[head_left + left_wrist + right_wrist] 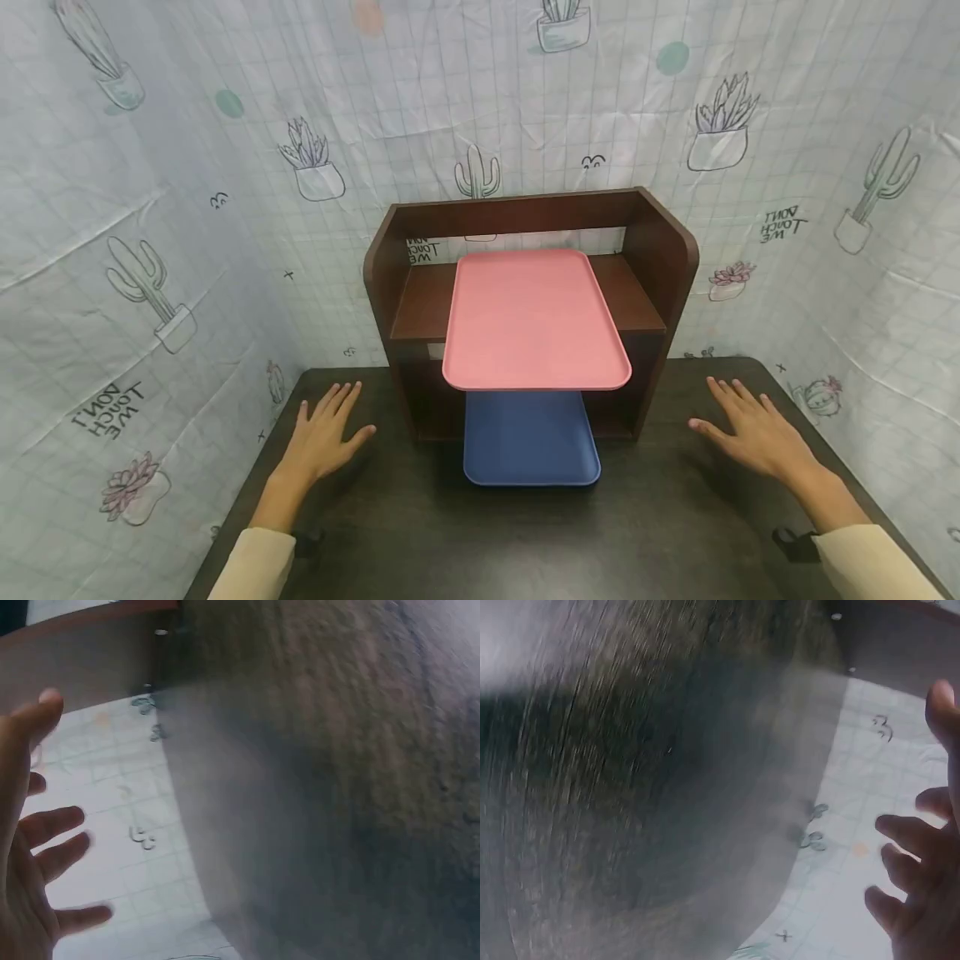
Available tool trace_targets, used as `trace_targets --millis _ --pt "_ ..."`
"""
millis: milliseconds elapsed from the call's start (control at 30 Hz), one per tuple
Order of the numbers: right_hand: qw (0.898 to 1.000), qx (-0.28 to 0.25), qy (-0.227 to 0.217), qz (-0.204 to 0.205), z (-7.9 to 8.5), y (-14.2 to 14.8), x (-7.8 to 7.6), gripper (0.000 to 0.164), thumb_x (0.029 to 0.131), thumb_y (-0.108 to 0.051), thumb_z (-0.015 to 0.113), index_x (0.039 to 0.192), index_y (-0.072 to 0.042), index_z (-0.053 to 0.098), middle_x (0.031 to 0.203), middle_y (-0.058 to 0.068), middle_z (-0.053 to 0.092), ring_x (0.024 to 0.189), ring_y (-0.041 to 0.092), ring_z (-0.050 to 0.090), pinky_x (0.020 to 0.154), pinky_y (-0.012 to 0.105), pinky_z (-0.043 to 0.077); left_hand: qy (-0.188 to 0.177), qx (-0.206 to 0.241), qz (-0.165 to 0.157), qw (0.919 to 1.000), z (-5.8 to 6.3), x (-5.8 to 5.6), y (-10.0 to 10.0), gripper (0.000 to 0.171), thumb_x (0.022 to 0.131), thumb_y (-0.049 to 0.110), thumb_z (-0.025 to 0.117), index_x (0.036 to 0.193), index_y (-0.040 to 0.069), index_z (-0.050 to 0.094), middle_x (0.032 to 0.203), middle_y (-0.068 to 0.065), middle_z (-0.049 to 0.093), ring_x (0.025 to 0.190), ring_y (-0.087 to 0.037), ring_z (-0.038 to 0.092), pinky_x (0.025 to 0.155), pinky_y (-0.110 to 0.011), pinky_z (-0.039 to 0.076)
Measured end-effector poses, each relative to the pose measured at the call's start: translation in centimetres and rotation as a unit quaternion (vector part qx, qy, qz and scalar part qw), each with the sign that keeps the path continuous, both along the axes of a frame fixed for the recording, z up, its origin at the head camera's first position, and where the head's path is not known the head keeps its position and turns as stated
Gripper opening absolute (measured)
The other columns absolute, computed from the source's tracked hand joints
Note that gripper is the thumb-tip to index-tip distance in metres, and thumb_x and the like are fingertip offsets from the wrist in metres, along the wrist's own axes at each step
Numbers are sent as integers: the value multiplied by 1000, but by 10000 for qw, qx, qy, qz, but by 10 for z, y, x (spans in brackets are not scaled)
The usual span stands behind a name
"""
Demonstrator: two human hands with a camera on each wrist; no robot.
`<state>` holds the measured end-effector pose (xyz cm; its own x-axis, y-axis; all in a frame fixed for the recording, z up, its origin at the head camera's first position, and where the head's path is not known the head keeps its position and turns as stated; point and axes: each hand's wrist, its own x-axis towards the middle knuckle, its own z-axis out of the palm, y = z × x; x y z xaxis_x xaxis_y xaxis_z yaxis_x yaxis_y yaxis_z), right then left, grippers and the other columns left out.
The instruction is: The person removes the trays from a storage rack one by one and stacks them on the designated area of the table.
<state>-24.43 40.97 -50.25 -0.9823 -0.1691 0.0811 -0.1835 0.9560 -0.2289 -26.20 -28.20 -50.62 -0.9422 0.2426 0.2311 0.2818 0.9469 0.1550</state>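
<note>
One pink tray point(536, 325) lies on the upper board of a brown wooden shelf point(663, 250), its near end jutting well past the front edge. Directly below, on the lower level, sits a blue tray point(531, 442) — also poking forward over the desk point(525, 542), its far part hidden under the pink one. The shelf stands toward the back of the dark desk, before a white, grid-patterned cloth point(247, 325) that hangs behind and along both sides, printed with potted plants point(717, 150), dots and lettering.

A person's left hand point(318, 446) stretches forward on the left of the shelf, well apart from both trays, fingers spread, thumb turned inward, grasping nothing. The right hand point(765, 433) matches it on the other side — fingers spread, thumb pointing toward the shelf, likewise free of any object. Pale sleeves point(255, 558) cover both forearms, and a dark strap point(795, 546) shows beside the right wrist. From where I stand, I cannot tell whether either palm touches the desk.
</note>
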Motion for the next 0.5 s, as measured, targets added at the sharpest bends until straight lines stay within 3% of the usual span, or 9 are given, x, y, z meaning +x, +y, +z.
trace_targets --millis 67,100,167,233,333,500 --pt "9999 24 -42 -119 4 -2 2 91 107 -62 53 167 -1 26 158 42 39 140 64 45 107 78 42 166 19 -63 9998 4 2 2 75 105 46 65 164 7 40 160 -25 51 145 -47 52 117 -75 38" --pt "9999 41 -32 -164 6 -3 3 88 107 -62 52 165 0 31 152 43 46 130 65 54 93 76 50 277 35 -86 9996 6 3 3 70 106 43 66 161 6 45 154 -26 57 138 -48 59 111 -71 47" --pt "9998 7 2 -208 11 -6 5 82 107 -63 51 161 -1 41 142 40 58 113 64 64 70 68 56 517 82 -139 9985 11 3 6 60 106 37 67 154 3 54 142 -25 66 123 -47 69 99 -64 58" --pt "9997 -170 40 -178 16 -9 7 76 108 -60 52 155 0 49 130 35 69 99 57 71 59 57 55 738 157 -192 9970 16 4 9 51 105 32 69 147 3 62 134 -23 72 111 -44 74 88 -58 63" --pt "9990 -421 133 -94 22 -17 12 65 109 -54 56 145 0 60 116 25 77 93 47 75 57 51 55 989 253 -259 9944 23 4 13 44 103 27 72 140 4 67 126 -20 76 103 -41 77 79 -54 65" --pt "9965 -787 270 -11 30 -33 19 47 108 -43 62 128 -1 73 108 18 80 90 36 77 63 53 59 1182 540 -289 9911 38 8 22 34 101 21 75 129 2 72 115 -15 78 94 -36 78 71 -50 65"
